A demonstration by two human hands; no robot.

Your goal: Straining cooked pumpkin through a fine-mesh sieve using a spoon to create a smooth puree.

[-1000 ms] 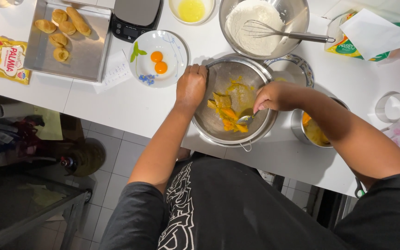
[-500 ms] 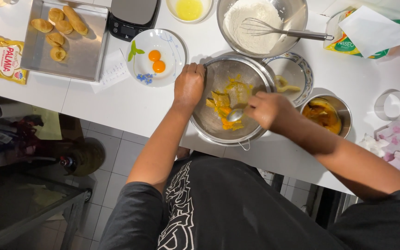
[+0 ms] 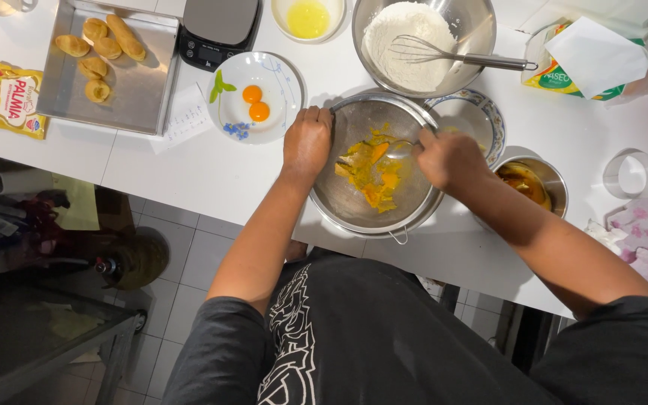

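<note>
A round metal sieve bowl (image 3: 354, 202) sits at the white counter's near edge with orange-yellow mash (image 3: 373, 169) inside. My left hand (image 3: 307, 140) grips its left rim. My right hand (image 3: 449, 157) is at the right rim and holds a metal spoon (image 3: 399, 148) whose bowl presses into the mash. A patterned plate (image 3: 481, 120) lies partly under the sieve on the right.
Behind stand a steel bowl of flour (image 3: 406, 45) with a whisk (image 3: 451, 56), a small bowl of yellow liquid (image 3: 307, 16), a plate with two egg yolks (image 3: 253, 101), a scale (image 3: 219, 26), and a tray of pastries (image 3: 106, 64). A small steel bowl (image 3: 530, 184) is at right.
The spoon hand has swept from the sieve's lower middle up toward its right rim, spreading the mash. My left hand has stayed on the rim.
</note>
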